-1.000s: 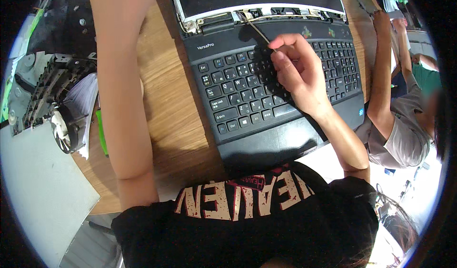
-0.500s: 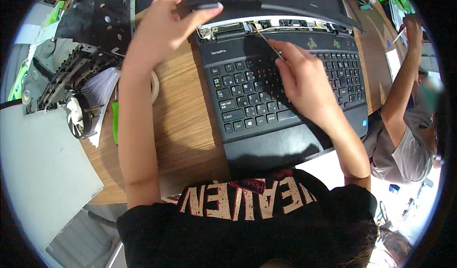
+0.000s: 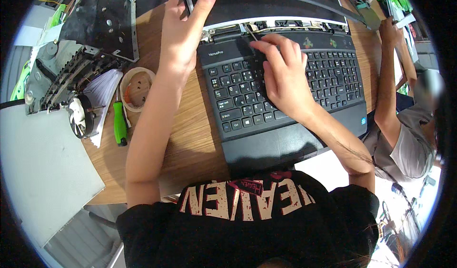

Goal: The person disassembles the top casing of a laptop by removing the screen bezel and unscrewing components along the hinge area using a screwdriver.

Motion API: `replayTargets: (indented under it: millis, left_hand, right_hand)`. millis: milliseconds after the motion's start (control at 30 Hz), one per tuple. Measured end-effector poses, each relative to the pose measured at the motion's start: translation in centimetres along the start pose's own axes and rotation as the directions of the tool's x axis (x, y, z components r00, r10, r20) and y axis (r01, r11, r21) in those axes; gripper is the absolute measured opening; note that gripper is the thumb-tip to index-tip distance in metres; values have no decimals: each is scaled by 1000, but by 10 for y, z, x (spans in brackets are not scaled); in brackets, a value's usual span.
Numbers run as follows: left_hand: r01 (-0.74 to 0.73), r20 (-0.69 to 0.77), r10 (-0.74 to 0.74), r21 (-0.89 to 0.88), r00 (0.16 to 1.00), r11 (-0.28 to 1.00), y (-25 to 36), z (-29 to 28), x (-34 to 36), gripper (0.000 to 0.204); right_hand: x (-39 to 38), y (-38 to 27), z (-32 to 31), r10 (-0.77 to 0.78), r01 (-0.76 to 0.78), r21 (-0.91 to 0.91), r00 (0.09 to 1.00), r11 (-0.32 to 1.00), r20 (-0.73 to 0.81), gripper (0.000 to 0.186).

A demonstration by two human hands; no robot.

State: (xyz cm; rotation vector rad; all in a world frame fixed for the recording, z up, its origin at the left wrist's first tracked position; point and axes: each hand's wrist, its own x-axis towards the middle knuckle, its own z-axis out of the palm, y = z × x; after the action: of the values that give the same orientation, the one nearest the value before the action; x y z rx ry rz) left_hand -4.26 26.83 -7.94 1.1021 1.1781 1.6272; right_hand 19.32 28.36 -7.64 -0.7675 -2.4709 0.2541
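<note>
A black laptop (image 3: pixel 266 149) lies unfolded before me, its keyboard facing up. Along the foot of its screen the hinge strip (image 3: pixel 285 24) is exposed, with cables and brackets showing. The dark screen bezel (image 3: pixel 304 2) stands loose from the panel. My left hand (image 3: pixel 183 42) grips the bezel's near left corner, thumb on top and fingers behind it. A thin metal tool (image 3: pixel 251 33) is pinched in my right hand (image 3: pixel 285 73) over the upper keyboard. Its tip reaches into the exposed strip near the left hinge; the rest is hidden by my fingers.
Left of the laptop are a green-handled screwdriver (image 3: pixel 119 123), a ring (image 3: pixel 151 77) with small dark bits inside, folded papers (image 3: pixel 105 94), a small fan (image 3: pixel 77 116) and a black metal chassis (image 3: pixel 102 20). Another person (image 3: pixel 404 135) works at the right.
My left hand has shifted right and nearer, still at the bezel's corner. My right hand has slid left and farther away, closer to the tool's tip. The ring and screwdriver are now uncovered.
</note>
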Motion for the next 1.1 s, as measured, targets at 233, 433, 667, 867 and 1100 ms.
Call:
replayTargets:
  millis: [233, 433, 667, 867, 1100]
  left_hand:
    - [88, -156, -92, -29, 984, 996, 11, 13, 4, 47]
    - [93, -112, -94, -7, 989, 996, 9, 8, 4, 54]
    - [179, -147, -185, -56, 972, 982, 14, 12, 7, 54]
    - [179, -145, -182, -33, 973, 983, 10, 19, 10, 60]
    - [267, -105, -266, 2, 958, 964, 37, 39, 3, 73]
  right_hand:
    - [13, 9, -14, -179, 172, 111, 983, 979, 49, 42]
    - [24, 24, -28, 82, -61, -178, 990, 982, 112, 10]
    - [23, 12, -26, 453, -609, 504, 793, 613, 408, 16]
    - [17, 18, -16, 521, -646, 656, 743, 391, 420, 19]
    - [14, 14, -6, 513, -583, 639, 795, 501, 323, 17]
